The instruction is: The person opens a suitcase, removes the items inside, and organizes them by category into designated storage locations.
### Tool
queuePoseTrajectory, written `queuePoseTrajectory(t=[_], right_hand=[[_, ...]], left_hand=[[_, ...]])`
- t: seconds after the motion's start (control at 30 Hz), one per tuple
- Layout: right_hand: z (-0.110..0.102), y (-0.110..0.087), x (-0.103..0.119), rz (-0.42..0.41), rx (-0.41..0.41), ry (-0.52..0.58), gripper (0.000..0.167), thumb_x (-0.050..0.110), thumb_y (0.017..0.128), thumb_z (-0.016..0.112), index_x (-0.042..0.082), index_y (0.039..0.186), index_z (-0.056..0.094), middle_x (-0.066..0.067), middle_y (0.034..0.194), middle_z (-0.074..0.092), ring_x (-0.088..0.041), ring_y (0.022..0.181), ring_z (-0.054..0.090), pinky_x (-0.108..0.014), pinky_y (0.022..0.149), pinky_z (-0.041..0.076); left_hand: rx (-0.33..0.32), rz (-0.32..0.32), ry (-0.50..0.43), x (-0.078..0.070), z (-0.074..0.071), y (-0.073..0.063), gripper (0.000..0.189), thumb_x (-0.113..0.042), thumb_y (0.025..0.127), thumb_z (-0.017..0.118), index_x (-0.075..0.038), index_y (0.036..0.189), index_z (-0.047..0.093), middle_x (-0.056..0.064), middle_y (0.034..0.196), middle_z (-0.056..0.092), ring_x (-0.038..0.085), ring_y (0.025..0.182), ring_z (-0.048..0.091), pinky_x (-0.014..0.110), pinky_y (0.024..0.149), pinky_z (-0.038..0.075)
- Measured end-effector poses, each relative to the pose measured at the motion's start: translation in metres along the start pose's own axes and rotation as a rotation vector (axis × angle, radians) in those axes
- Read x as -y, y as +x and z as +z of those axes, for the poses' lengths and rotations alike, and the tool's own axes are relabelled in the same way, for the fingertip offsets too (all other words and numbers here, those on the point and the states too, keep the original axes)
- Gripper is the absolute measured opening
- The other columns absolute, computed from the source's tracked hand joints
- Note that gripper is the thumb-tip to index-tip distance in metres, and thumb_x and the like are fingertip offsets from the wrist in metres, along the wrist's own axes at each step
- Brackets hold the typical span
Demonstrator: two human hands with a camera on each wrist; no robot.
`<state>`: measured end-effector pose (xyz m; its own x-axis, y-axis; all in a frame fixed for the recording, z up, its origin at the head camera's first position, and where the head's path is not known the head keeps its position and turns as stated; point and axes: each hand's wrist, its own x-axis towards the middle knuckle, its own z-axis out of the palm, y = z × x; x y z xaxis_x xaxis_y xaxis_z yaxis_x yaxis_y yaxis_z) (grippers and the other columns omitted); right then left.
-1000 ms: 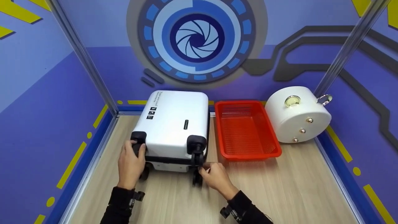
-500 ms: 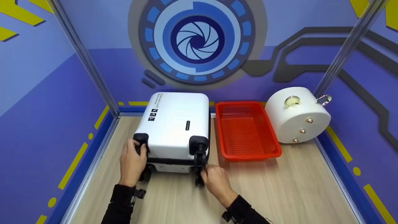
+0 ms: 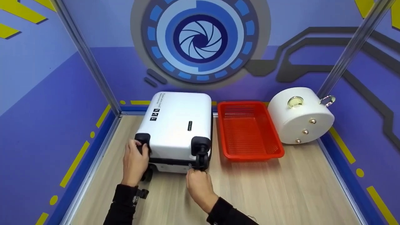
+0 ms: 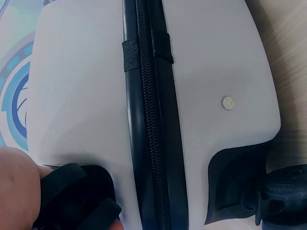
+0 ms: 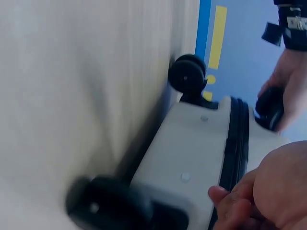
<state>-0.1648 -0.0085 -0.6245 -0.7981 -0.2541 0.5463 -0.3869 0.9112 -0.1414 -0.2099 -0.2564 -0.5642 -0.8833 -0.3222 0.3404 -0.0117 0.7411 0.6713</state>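
A white hard-shell suitcase lies flat on the wood-look surface, its wheeled end toward me. My left hand grips the black upper-left wheel, thumb on its near side. At the lower-right corner, my right hand has its fingers curled at the zipper seam, just under the upper-right wheel. In the right wrist view, thumb and finger pinch at the black zipper band; the zipper pull is mostly hidden by them. The zipper teeth run closed along the middle of this end.
A red plastic basket stands right of the suitcase. Beyond it is a round white case with gold studs and a handle. Blue-purple panels with metal corner posts enclose the back and sides.
My right hand has moved left around the suitcase's lower-right corner, along the zipper seam on the wheeled end. My left hand keeps its grip on the wheel; the suitcase has shifted slightly.
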Motion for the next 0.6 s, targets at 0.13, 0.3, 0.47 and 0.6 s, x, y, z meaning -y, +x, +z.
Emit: queuePoseTrajectory(t=[0.13, 0.3, 0.47, 0.6], right_hand=[[0.004, 0.006, 0.018, 0.020, 0.072, -0.008, 0.031, 0.017, 0.103, 0.073, 0.014, 0.073, 0.064, -0.004, 0.060, 0.067, -0.027, 0.053, 0.070, -0.041, 0.044, 0.052], [0.011, 0.013, 0.028, -0.021, 0.148, -0.011, 0.024, 0.013, 0.099, 0.071, 0.015, 0.076, 0.065, -0.001, 0.062, 0.066, -0.023, 0.055, 0.069, -0.039, 0.047, 0.053], [0.016, 0.018, 0.033, -0.070, 0.189, 0.027, 0.020, 0.014, 0.102, 0.068, 0.015, 0.082, 0.067, -0.001, 0.064, 0.068, -0.022, 0.056, 0.070, -0.038, 0.049, 0.053], [0.007, 0.021, 0.032, -0.007, 0.207, 0.123, 0.031, 0.031, 0.111, 0.066, 0.012, 0.087, 0.072, -0.005, 0.067, 0.071, -0.026, 0.060, 0.073, -0.040, 0.050, 0.054]], left_hand=[[0.001, 0.002, -0.006, -0.001, 0.001, 0.000, 0.025, -0.022, 0.112, 0.061, -0.002, 0.121, 0.049, 0.021, 0.114, 0.056, 0.038, 0.094, 0.058, 0.052, 0.081, 0.047], [0.002, 0.011, -0.001, -0.005, 0.005, 0.000, 0.024, -0.020, 0.112, 0.061, -0.001, 0.120, 0.049, 0.021, 0.112, 0.056, 0.038, 0.093, 0.059, 0.053, 0.082, 0.048], [-0.009, -0.007, 0.006, -0.002, 0.004, 0.000, 0.024, -0.021, 0.112, 0.062, -0.002, 0.120, 0.050, 0.021, 0.113, 0.056, 0.040, 0.095, 0.060, 0.054, 0.084, 0.049], [0.004, -0.010, 0.015, -0.001, 0.000, 0.001, 0.026, -0.023, 0.112, 0.063, -0.002, 0.121, 0.050, 0.022, 0.114, 0.057, 0.041, 0.097, 0.061, 0.054, 0.086, 0.049]])
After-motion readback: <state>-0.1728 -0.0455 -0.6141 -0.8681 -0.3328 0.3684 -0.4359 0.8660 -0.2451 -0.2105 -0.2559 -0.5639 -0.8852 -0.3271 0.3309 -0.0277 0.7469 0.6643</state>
